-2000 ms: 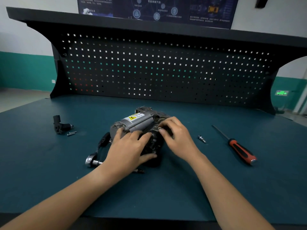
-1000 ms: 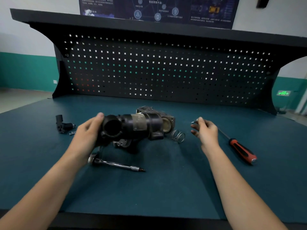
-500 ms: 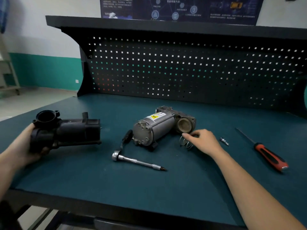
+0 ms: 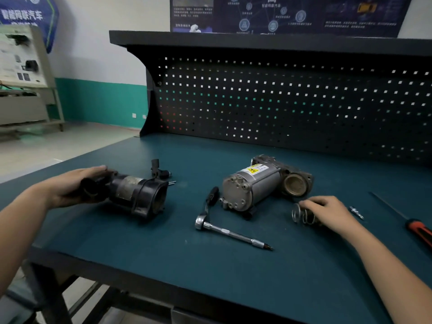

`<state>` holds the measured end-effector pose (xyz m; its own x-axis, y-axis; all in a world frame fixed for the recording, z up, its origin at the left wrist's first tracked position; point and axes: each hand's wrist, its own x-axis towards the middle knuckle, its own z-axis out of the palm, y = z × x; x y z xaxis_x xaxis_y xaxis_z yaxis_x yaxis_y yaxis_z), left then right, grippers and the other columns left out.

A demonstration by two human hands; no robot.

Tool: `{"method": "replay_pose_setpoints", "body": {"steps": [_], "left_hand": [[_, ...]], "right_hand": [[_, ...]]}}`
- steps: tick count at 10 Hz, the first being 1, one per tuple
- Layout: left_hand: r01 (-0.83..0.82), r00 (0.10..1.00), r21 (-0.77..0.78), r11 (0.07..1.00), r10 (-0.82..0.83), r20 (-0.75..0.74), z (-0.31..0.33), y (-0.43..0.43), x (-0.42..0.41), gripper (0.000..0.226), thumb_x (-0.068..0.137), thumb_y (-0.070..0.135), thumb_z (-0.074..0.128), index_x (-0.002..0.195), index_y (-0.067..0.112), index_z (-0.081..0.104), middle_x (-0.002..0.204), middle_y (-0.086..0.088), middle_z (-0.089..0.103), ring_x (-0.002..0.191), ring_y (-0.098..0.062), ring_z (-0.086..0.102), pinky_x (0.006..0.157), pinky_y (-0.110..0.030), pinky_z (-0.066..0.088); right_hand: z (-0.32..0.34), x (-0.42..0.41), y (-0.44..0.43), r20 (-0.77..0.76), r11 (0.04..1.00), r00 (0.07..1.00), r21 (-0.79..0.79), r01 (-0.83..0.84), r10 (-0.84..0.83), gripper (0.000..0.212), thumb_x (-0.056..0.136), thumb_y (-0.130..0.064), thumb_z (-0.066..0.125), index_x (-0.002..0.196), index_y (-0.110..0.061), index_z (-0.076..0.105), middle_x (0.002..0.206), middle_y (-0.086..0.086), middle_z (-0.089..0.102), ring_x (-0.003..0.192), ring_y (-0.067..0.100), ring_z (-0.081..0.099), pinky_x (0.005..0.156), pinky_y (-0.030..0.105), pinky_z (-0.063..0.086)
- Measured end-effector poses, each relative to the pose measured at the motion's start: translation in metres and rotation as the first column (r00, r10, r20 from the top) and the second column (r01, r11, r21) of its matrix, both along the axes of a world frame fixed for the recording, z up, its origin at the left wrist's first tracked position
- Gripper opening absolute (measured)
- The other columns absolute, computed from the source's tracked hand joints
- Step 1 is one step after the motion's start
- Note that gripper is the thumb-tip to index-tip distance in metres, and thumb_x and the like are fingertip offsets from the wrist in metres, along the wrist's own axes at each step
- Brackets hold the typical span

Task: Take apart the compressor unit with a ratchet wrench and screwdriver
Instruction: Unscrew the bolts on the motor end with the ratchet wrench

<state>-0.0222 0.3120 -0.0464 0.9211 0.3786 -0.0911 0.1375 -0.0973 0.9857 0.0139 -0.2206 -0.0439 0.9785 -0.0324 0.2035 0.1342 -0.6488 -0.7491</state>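
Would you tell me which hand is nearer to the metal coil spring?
Right. The right hand grips the metal coil spring; the left hand holds the black cylindrical housing far to its left.

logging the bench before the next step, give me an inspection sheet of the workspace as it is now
surface: teal bench top, parts and tools spread over it
job's things: black housing at the left, apart from the silver body, which lies mid-bench; spring right of the body; ratchet lying in front of the body; screwdriver at the right edge, partly cut off
clutter: small bolt right of the spring; small black fitting behind the housing
hands: left hand grips the housing; right hand curled over the spring
cables: nothing seen
surroundings: pegboard behind the bench, poster above it, display stand far left
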Motion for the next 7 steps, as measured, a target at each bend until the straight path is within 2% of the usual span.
{"method": "replay_pose_setpoints", "body": {"steps": [1,2,3,4,5,6,7], "left_hand": [[0.054,0.998,-0.059,0.997,-0.052,0.041,0.017,-0.019,-0.007,0.038,0.095,0.034,0.046,0.122,0.01,0.056,0.122,-0.014,0.059,0.104,-0.029,0.062,0.084,-0.04,0.053],[0.101,0.99,-0.218,0.971,-0.077,0.115,0.02,-0.021,0.002,0.024,0.097,0.026,0.043,0.105,0.015,0.063,0.101,-0.005,0.066,0.074,-0.014,0.07,0.058,-0.027,0.058],[0.05,0.984,-0.203,0.978,-0.014,0.177,0.023,-0.02,0.01,0.022,0.096,0.022,0.047,0.108,0.01,0.061,0.095,-0.006,0.066,0.074,-0.017,0.068,0.056,-0.024,0.056],[-0.029,0.99,0.014,0.999,0.027,0.141,0.027,-0.017,0.014,0.022,0.095,0.021,0.052,0.112,0.01,0.059,0.115,-0.01,0.062,0.095,-0.022,0.058,0.078,-0.031,0.05],[-0.117,0.982,0.455,0.883,0.033,0.188,0.038,-0.034,0.014,0.024,0.091,0.023,0.059,0.11,0.009,0.063,0.121,-0.012,0.061,0.101,-0.02,0.055,0.089,-0.029,0.038],[-0.06,0.99,0.857,0.511,-0.079,0.116,0.028,-0.077,0.008,0.047,0.085,0.05,0.059,0.123,0.022,0.057,0.125,-0.004,0.059,0.114,-0.022,0.053,0.097,-0.037,0.039],[0.015,0.999,0.981,0.193,-0.054,-0.005,0.003,-0.099,0.007,0.067,0.083,0.06,0.052,0.14,0.029,0.033,0.138,0.0,0.046,0.131,-0.02,0.035,0.102,-0.059,0.025]], "right_hand": [[0.0,0.0,0.001,0.007,0.996,1.0,0.083,0.015,-0.016,0.019,0.086,-0.019,0.062,0.067,-0.021,0.068,0.075,0.004,0.066,0.067,0.017,0.055,0.057,0.026,0.043],[-0.002,0.001,0.001,0.013,0.993,1.0,0.118,0.019,-0.02,0.023,0.085,-0.017,0.062,0.064,-0.024,0.066,0.074,0.001,0.066,0.069,0.016,0.055,0.061,0.026,0.043],[-0.004,0.003,0.003,0.047,0.991,0.998,0.127,0.042,-0.048,0.02,0.083,-0.016,0.063,0.066,-0.023,0.067,0.072,-0.001,0.067,0.067,0.013,0.055,0.061,0.027,0.043],[0.001,0.003,0.008,0.153,0.965,0.98,0.247,0.09,-0.13,0.013,0.085,-0.013,0.061,0.074,-0.015,0.07,0.068,-0.003,0.063,0.062,0.012,0.052,0.057,0.022,0.044],[0.014,-0.002,0.014,0.26,0.906,0.943,0.415,0.083,-0.206,0.015,0.088,-0.007,0.055,0.084,-0.009,0.068,0.067,-0.01,0.062,0.066,0.005,0.052,0.051,0.004,0.041],[0.035,-0.018,0.027,0.291,0.754,0.922,0.657,0.001,-0.254,0.025,0.092,-0.006,0.049,0.074,-0.017,0.063,0.054,-0.018,0.064,0.062,0.002,0.058,0.053,0.006,0.047],[0.054,-0.037,0.049,0.293,0.582,0.937,0.802,-0.133,-0.19,0.022,0.093,-0.009,0.049,0.076,-0.018,0.062,0.056,-0.016,0.066,0.058,-0.002,0.062,0.054,0.012,0.05]]}}
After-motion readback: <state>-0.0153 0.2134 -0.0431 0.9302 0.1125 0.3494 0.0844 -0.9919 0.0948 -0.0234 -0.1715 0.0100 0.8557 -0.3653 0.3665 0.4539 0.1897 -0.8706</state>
